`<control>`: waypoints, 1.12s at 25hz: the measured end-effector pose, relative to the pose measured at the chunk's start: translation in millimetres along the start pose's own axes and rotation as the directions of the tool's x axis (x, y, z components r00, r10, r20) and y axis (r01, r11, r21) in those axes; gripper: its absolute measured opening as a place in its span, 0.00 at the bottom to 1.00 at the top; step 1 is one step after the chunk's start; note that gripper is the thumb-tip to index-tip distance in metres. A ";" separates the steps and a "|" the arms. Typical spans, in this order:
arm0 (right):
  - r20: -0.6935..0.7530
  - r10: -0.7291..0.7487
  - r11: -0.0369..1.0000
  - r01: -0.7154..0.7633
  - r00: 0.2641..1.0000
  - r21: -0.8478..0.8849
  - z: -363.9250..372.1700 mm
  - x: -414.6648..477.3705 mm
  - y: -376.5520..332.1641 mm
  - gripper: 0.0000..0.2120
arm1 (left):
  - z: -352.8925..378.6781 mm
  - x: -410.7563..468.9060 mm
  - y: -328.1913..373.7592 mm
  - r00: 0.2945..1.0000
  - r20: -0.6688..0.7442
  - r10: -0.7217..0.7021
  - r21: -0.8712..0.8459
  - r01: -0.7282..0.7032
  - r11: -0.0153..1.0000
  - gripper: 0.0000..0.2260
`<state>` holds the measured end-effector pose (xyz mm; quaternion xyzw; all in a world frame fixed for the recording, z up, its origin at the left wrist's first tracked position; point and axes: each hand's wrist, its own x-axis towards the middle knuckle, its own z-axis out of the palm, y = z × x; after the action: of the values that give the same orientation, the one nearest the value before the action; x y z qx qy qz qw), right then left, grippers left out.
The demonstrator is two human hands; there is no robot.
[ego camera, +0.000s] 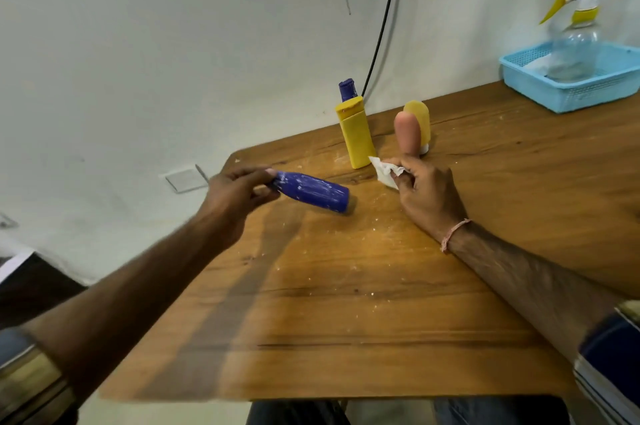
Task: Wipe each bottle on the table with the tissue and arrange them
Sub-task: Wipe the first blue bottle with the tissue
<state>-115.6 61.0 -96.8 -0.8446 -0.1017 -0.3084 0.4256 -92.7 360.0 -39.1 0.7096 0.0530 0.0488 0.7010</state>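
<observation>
Evidently the job is in its middle, not at its end. The left hand (235, 192) grips a dark blue bottle (311, 191) by its neck end and holds it tilted nearly flat, low over the desk (346, 303) at about ten o'clock from the desk's middle, with its base pointing towards three o'clock. White streaks cover its side, so I judge it is not yet wiped clean. The right hand (426, 192), resting on the desk at about one o'clock, pinches a crumpled white tissue (384, 172) in curled fingers, near the bottle's base but apart from it. Towards twelve o'clock three bottles stand upright close together: a yellow bottle with a blue cap (356, 134), a peach bottle (408, 134) and a rounded yellow bottle (420, 120) just behind it. Whether those are already wiped cannot be told; they look loosely grouped, not neatly lined up. A clear spray bottle (575, 44) stands in a blue basket (571, 92) at two o'clock.
</observation>
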 end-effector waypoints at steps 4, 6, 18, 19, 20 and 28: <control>0.083 -0.097 0.974 0.111 0.992 -0.199 -15.8 -28.4 -9.1 0.19 | 15.5 -52.9 -35.4 0.986 0.122 -0.116 -0.187 0.137 0.973 0.14; 0.086 -0.109 0.956 0.128 0.990 -0.265 -22.6 -40.6 -12.1 0.19 | 32.2 -72.9 -55.0 0.989 0.111 -0.103 -0.175 0.121 0.977 0.13; 0.313 -0.341 0.849 0.433 0.887 -0.302 -7.1 -80.4 -47.3 0.18 | 69.0 -104.4 -87.5 0.971 0.154 0.182 0.155 -0.206 0.966 0.11; 0.343 -0.349 0.836 0.455 0.872 -0.307 -8.3 -79.3 -45.8 0.19 | 67.5 -103.8 -88.1 0.970 0.163 0.180 0.140 -0.204 0.969 0.11; 0.318 -0.307 0.841 0.412 0.897 -0.350 -12.1 -73.2 -41.3 0.19 | 66.3 -102.4 -87.7 0.973 0.169 0.158 0.124 -0.180 0.976 0.11; 0.371 -0.330 0.831 0.453 0.868 -0.322 -10.6 -74.8 -41.5 0.20 | 65.6 -102.0 -84.1 0.981 0.134 0.141 0.102 -0.155 0.983 0.11</control>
<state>-197.2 85.1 -110.3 -0.9103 -0.2729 -0.2724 0.1508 -184.8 281.4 -123.5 0.7514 -0.0417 0.0529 0.6564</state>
